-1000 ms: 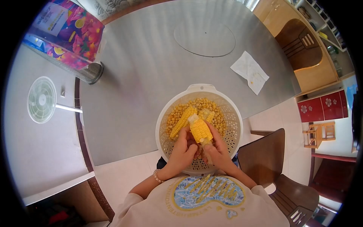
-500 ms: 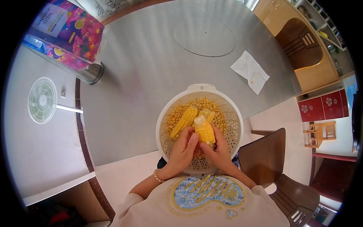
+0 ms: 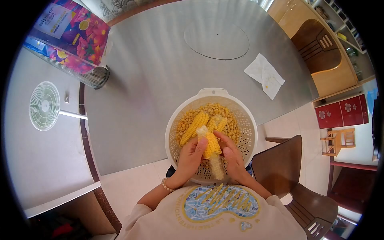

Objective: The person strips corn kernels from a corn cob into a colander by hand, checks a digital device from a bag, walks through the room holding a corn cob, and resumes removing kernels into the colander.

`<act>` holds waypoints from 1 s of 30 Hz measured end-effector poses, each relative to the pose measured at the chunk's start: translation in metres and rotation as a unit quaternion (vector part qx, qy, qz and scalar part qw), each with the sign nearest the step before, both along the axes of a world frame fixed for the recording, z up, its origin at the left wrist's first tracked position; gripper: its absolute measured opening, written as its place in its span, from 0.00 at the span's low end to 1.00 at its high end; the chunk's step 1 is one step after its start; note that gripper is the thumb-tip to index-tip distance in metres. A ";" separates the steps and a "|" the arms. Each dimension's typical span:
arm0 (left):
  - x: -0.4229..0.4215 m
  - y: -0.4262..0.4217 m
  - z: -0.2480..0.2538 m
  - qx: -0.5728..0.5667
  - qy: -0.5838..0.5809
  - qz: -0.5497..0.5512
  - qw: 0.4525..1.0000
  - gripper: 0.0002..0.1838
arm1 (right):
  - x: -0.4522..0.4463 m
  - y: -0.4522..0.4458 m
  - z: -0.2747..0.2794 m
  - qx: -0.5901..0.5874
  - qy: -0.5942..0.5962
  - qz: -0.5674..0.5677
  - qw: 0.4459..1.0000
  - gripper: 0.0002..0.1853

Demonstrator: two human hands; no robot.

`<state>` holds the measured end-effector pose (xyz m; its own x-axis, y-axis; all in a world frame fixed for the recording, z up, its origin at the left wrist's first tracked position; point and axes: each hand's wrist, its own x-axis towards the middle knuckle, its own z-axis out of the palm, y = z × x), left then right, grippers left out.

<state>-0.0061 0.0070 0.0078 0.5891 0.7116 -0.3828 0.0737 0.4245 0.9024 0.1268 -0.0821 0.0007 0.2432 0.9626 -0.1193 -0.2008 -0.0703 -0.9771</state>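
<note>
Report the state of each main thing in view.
Held cob, partly stripped, near end bare
Left hand, gripping it
Right hand, beside it, contact unclear
Two other cobs, kernels on visible sides
Loose kernels, heaped
Colander, upright, part-filled
Paper, creased, stained
Fan, on or off unclear

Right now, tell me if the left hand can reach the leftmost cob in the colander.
Probably yes: the leftmost cob lies just past the left hand, largely uncovered, though that hand would likely first need to release the partly stripped cob.
</note>
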 end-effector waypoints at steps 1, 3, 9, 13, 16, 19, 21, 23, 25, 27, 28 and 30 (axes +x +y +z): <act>0.002 0.000 0.002 0.032 0.010 -0.007 0.999 0.21 | -0.002 0.000 -0.002 0.003 -0.061 -0.002 0.998 0.26; 0.003 0.000 0.003 0.064 0.021 -0.014 0.998 0.21 | -0.003 0.001 0.001 0.007 -0.122 -0.004 0.993 0.25; 0.003 0.000 0.007 0.018 0.008 0.023 1.000 0.20 | -0.001 0.003 0.001 -0.008 -0.225 0.025 0.974 0.24; 0.002 0.000 0.002 0.032 -0.015 0.017 0.999 0.20 | -0.005 0.003 -0.002 -0.002 -0.100 -0.022 0.995 0.22; 0.002 -0.001 0.005 0.021 0.001 0.020 1.000 0.20 | -0.005 0.005 0.007 -0.010 -0.142 -0.073 0.987 0.18; 0.004 -0.002 0.006 0.011 -0.005 0.041 0.999 0.20 | -0.005 0.005 0.006 0.024 -0.234 -0.123 0.964 0.13; 0.004 -0.002 0.005 0.019 -0.004 0.040 0.999 0.20 | -0.003 0.006 0.003 0.059 -0.267 -0.143 0.951 0.12; 0.004 -0.003 0.002 0.035 -0.004 0.037 0.999 0.20 | 0.002 0.007 0.002 0.162 -0.409 -0.154 0.885 0.10; 0.005 -0.004 0.005 0.033 0.001 0.036 0.999 0.21 | 0.004 0.007 0.006 0.177 -0.435 -0.156 0.869 0.10; 0.006 -0.004 0.005 0.032 0.005 0.036 0.999 0.21 | 0.004 0.005 0.005 0.193 -0.460 -0.158 0.852 0.10; 0.006 -0.004 0.004 0.039 0.007 0.031 0.999 0.21 | 0.002 0.003 0.001 0.172 -0.442 -0.177 0.863 0.11; 0.006 -0.004 0.004 0.045 0.010 0.027 0.999 0.21 | 0.000 0.001 -0.002 0.151 -0.423 -0.194 0.872 0.12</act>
